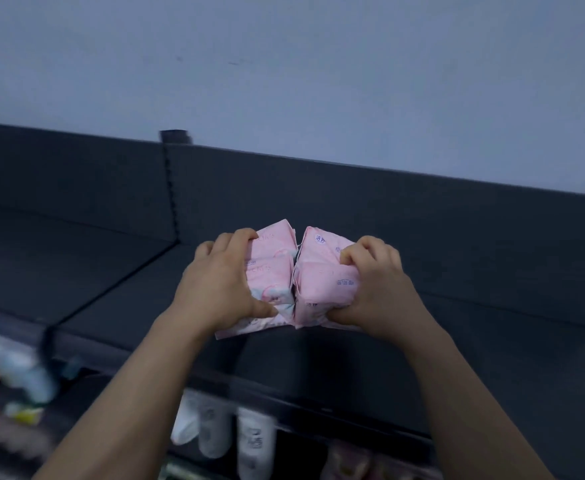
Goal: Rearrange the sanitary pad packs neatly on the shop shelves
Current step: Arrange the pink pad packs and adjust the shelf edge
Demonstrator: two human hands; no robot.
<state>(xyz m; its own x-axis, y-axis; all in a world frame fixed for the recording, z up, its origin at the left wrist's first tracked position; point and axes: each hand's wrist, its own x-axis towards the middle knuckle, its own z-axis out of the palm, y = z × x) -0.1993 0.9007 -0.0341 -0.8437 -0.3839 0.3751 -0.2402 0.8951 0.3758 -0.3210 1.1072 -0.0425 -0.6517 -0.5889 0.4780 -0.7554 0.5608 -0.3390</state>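
Pale grey wall [284, 64] fills the whole 12 o'clock half. Below it, dark grey top shelf [457, 271] with a low back panel, running 9 to 3 o'clock; slotted upright post [170, 181] at 11 o'clock splits it into two bays. Lower shelf at 6 to 8 o'clock holds blurred white packs [253, 441] and other goods, too smeared to identify. Two bare forearms reach up from 6 o'clock. Pink sanitary pad packs at centre, on or just over the right bay's surface, contact unclear: left stack [272, 268] and right stack [322, 275], each looks like two packs, sides pressed together. Left hand [215, 289] clamped on left stack, fingers over top, thumb at the lower front. Right hand [384, 289] clamped on right stack, fingers curled into the wrapper.
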